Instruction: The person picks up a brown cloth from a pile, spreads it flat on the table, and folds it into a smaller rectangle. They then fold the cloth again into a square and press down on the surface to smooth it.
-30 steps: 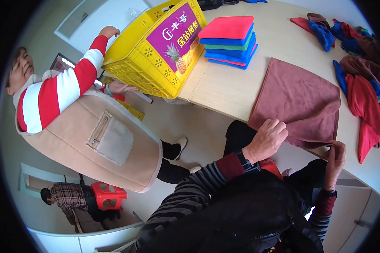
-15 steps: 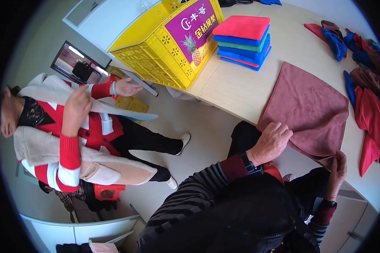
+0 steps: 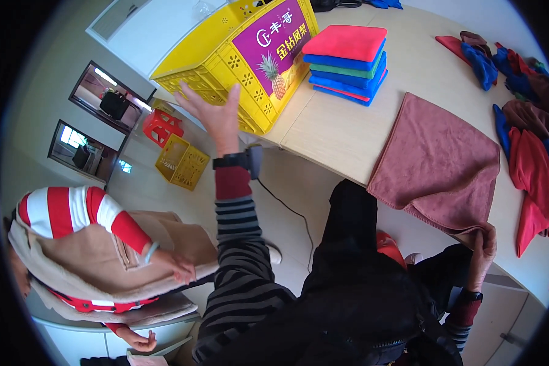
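Observation:
A mauve-brown towel (image 3: 438, 155) lies spread at the table's near edge, its near border rumpled and partly overhanging. My right hand (image 3: 484, 249) is closed on the towel's near right corner, fingers pinching the hem. Away to the left, my left hand (image 3: 212, 116) is raised in the air with its fingers spread, holding nothing. From this view it overlaps the side of a yellow plastic crate (image 3: 263, 119); I cannot tell whether they touch. Right of the crate stands a neat stack of folded red, blue and green towels (image 3: 346, 61).
Loose red, blue and brown towels (image 3: 527, 158) are heaped along the right side of the table (image 3: 323, 131). Another person (image 3: 165, 244) in a beige coat stands at the left. Behind them on the floor are a smaller yellow crate (image 3: 183, 161) and a red stool (image 3: 162, 126).
My left hand has let go of the towel's near edge and swung up and left, opening. My right hand stays at the corner. The other person has turned and bent lower.

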Demonstrator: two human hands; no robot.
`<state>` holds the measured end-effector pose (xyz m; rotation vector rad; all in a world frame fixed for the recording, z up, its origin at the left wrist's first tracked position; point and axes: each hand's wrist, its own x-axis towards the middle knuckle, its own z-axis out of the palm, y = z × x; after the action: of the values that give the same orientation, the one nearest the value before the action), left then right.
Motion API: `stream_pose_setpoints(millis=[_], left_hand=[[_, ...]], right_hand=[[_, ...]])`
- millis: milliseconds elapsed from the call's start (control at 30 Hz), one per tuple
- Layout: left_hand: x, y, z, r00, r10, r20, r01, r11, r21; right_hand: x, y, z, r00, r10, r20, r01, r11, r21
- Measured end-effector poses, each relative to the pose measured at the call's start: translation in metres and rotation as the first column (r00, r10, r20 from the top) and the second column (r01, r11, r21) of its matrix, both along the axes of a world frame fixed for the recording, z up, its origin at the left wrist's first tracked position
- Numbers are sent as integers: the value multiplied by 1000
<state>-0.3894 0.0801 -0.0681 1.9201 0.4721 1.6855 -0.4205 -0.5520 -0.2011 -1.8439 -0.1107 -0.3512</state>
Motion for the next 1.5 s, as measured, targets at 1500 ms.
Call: stream_pose_setpoints(millis=[1500], left_hand=[[142, 124, -7, 969, -100, -228, 133, 982, 135]], right_hand=[[-36, 57, -59, 986, -54, 156, 79, 985, -155]])
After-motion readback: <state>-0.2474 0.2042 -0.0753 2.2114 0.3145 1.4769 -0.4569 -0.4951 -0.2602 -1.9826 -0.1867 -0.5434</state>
